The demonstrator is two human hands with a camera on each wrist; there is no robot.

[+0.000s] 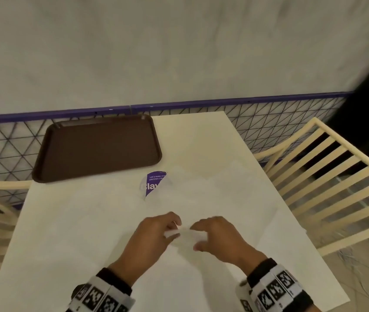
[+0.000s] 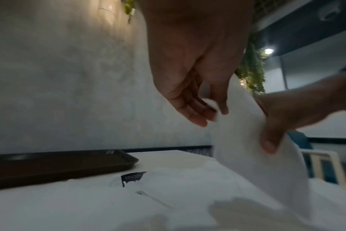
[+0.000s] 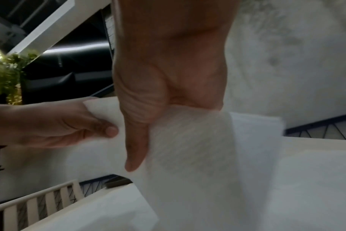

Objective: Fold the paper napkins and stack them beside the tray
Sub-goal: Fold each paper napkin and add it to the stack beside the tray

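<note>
A white paper napkin (image 1: 184, 235) (image 2: 253, 164) (image 3: 192, 156) hangs above the white table (image 1: 88, 233), held up between both hands. My left hand (image 1: 156, 233) (image 2: 198, 93) (image 3: 59, 123) pinches its left top corner with thumb and fingers. My right hand (image 1: 215, 235) (image 3: 158, 101) (image 2: 286, 117) grips its right top edge, thumb on the near face. More white napkins (image 1: 201, 188) (image 2: 178, 187) lie spread flat on the table beyond my hands. The brown tray (image 1: 97, 149) (image 2: 49, 165) sits at the far left of the table, with nothing on it.
A round purple-and-white sticker (image 1: 153, 184) (image 2: 131, 178) shows on the table by the tray's near right corner, partly covered by a napkin. Cream slatted chairs (image 1: 327, 176) stand right and left. A wire mesh fence (image 1: 280, 124) and grey wall back the table.
</note>
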